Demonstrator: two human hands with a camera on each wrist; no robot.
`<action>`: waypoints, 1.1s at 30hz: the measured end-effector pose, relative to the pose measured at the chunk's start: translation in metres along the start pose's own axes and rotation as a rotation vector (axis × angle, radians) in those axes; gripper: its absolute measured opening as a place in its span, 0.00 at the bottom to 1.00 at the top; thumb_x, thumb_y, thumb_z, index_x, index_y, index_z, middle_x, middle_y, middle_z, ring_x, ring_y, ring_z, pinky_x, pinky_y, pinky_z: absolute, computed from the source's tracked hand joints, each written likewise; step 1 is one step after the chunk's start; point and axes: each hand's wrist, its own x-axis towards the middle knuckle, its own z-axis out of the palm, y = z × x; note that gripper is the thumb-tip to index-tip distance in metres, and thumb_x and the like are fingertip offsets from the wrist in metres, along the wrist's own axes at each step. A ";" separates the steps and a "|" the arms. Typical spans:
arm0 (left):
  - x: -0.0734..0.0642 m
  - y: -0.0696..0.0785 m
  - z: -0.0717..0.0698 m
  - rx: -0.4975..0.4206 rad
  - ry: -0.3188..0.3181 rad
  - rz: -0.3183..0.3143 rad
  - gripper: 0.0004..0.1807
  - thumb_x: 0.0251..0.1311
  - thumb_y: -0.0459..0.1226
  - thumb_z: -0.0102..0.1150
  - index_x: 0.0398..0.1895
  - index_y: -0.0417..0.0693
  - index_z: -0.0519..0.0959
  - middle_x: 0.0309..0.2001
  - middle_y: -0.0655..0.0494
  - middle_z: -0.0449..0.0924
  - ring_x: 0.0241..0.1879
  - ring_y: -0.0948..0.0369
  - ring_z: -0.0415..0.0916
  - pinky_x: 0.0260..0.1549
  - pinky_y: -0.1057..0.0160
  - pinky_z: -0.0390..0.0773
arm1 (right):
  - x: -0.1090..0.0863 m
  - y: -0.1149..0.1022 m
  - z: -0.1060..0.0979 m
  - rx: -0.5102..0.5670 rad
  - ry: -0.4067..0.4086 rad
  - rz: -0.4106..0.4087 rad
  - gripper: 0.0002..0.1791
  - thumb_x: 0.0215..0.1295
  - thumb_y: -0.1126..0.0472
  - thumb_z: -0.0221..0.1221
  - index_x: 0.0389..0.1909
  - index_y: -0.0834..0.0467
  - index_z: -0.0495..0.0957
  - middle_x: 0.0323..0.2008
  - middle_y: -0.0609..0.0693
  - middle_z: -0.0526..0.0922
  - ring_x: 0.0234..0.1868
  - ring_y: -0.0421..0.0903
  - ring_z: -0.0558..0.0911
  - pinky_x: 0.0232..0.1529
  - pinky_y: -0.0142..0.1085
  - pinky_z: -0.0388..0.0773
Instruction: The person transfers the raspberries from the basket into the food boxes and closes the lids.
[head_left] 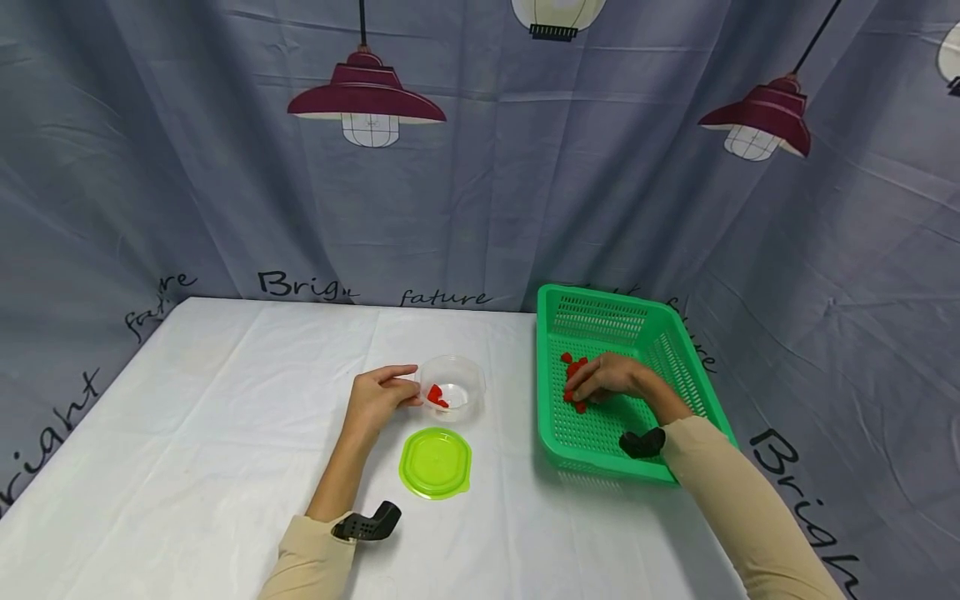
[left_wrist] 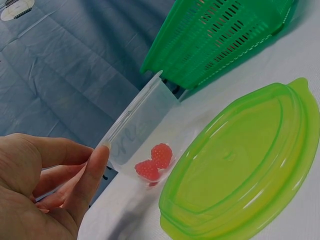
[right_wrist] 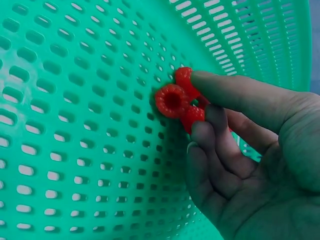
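My left hand (head_left: 377,398) pinches the rim of a round clear plastic container (head_left: 467,387) between thumb and fingertips. A few red raspberries (left_wrist: 161,156) lie at the bottom of that container. In front of it is a lime-green lid (head_left: 435,463), flat on the table. My right hand (head_left: 611,377) reaches down into a green plastic basket (head_left: 551,417). In the right wrist view its thumb and curled fingertips close around raspberries (right_wrist: 171,100) on the basket's perforated floor. More raspberries (head_left: 567,357) lie just beyond those fingers, and the palm side hides some.
A white cloth covers the table (head_left: 225,400). The basket's raised walls surround my right hand, at the table's right side. Behind hangs a grey-blue curtain (head_left: 480,192) printed with lamps and lettering. A black wrist camera (head_left: 367,523) sits on my left wrist, another (head_left: 642,443) on my right.
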 end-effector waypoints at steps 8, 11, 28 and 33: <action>-0.001 0.000 0.000 0.000 0.000 -0.001 0.20 0.61 0.26 0.65 0.57 0.33 0.81 0.42 0.34 0.86 0.26 0.60 0.86 0.40 0.59 0.90 | 0.001 -0.001 0.002 -0.012 0.012 0.004 0.15 0.62 0.62 0.69 0.49 0.62 0.87 0.41 0.50 0.88 0.34 0.46 0.80 0.40 0.37 0.82; -0.001 0.001 0.001 0.006 0.003 -0.008 0.19 0.61 0.27 0.65 0.56 0.35 0.82 0.43 0.35 0.86 0.26 0.61 0.86 0.40 0.60 0.89 | 0.000 -0.001 0.002 -0.019 0.004 0.000 0.15 0.63 0.61 0.69 0.49 0.62 0.87 0.44 0.50 0.87 0.36 0.45 0.81 0.42 0.37 0.83; 0.000 0.000 -0.001 -0.018 -0.002 -0.002 0.21 0.59 0.26 0.67 0.57 0.34 0.82 0.42 0.36 0.87 0.26 0.59 0.87 0.40 0.57 0.90 | -0.012 -0.022 -0.006 0.130 -0.044 -0.039 0.16 0.67 0.62 0.65 0.52 0.67 0.82 0.47 0.60 0.86 0.43 0.53 0.83 0.55 0.49 0.84; 0.000 -0.001 0.001 -0.009 0.007 -0.001 0.19 0.59 0.26 0.66 0.55 0.35 0.83 0.42 0.36 0.87 0.26 0.60 0.86 0.41 0.56 0.89 | -0.014 -0.026 -0.006 0.124 -0.018 -0.056 0.14 0.68 0.63 0.64 0.49 0.68 0.82 0.49 0.60 0.85 0.49 0.59 0.84 0.58 0.53 0.83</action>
